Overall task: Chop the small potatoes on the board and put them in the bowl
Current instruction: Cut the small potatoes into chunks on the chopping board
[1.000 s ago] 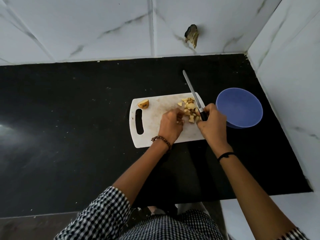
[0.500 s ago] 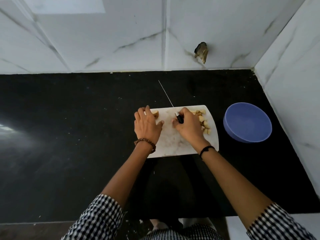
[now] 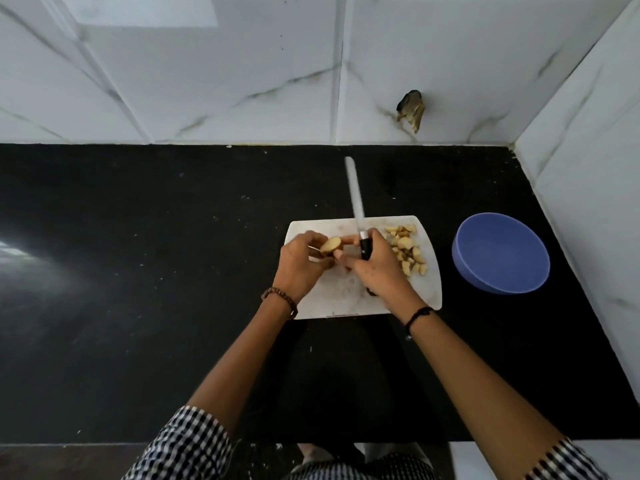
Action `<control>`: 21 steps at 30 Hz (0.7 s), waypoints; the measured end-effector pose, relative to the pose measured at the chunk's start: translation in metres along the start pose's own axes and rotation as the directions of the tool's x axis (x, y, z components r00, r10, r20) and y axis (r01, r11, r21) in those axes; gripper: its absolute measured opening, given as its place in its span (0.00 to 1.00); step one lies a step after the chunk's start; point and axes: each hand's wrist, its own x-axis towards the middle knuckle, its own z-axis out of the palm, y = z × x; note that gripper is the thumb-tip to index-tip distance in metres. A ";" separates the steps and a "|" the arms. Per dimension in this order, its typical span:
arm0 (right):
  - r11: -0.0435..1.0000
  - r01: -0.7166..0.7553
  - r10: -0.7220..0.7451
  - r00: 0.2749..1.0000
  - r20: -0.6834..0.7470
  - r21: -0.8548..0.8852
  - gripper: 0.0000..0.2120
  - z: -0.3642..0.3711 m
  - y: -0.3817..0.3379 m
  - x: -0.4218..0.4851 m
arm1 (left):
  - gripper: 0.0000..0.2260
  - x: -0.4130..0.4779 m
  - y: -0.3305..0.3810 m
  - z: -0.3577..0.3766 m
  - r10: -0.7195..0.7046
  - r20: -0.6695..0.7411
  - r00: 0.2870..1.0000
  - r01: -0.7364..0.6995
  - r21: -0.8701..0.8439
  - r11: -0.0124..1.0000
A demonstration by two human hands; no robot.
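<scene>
Stands over a black counter (image 3: 138, 258) backed by white marbled wall tiles (image 3: 207, 81). Works at a white cutting board (image 3: 346, 296) lying flat on that counter. Pinches a potato piece (image 3: 330, 244) in the left hand (image 3: 301, 263), fingers and thumb curled round it, pale cut face upward, over the board's 10 o'clock area; cannot tell whether it touches the board. Grips a knife (image 3: 356, 199) in the right hand (image 3: 375, 268), fingers wrapped round the black handle, blade pointing toward 12 o'clock and reaching past the board's far edge over the counter. Rests one right fingertip at the potato piece's 3 o'clock side, just beside the left fingers. Has a heap of chopped potato bits (image 3: 407, 249) on the board toward its 2 o'clock corner, just beside the right hand. Has a blue bowl (image 3: 502, 258) upright on the counter at 3 o'clock from the board, near it but apart. Wears a beaded bracelet (image 3: 280, 299) on the left wrist, a black band (image 3: 419, 315) on the right, and checked sleeves (image 3: 187, 445). Faces a dark, ragged thing (image 3: 411, 110) on the wall at 1 o'clock from the board; cannot tell what it is.
</scene>
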 end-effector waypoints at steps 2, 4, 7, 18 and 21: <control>0.997 -0.045 0.048 0.998 -0.039 0.063 0.18 -0.009 0.009 -0.010 | 0.13 -0.010 0.006 0.004 0.048 0.082 0.996 -0.050 0.022 0.999; 0.995 -0.082 0.087 0.992 -0.094 0.064 0.18 -0.017 0.015 -0.017 | 0.12 -0.017 0.011 0.013 0.085 0.108 0.990 -0.091 0.046 0.995; 0.988 -0.146 0.136 0.977 -0.165 -0.054 0.19 -0.025 0.015 -0.020 | 0.17 -0.021 0.016 0.027 0.083 0.137 0.987 -0.083 -0.012 0.997; 0.965 -0.163 0.119 0.970 -0.212 -0.205 0.14 -0.017 0.007 -0.013 | 0.09 -0.012 0.014 0.037 0.205 0.014 0.979 -0.204 0.190 0.960; 0.978 -0.140 0.104 0.969 -0.225 -0.153 0.16 -0.018 0.010 -0.023 | 0.15 -0.015 0.012 0.038 0.205 0.024 0.978 -0.206 0.143 0.968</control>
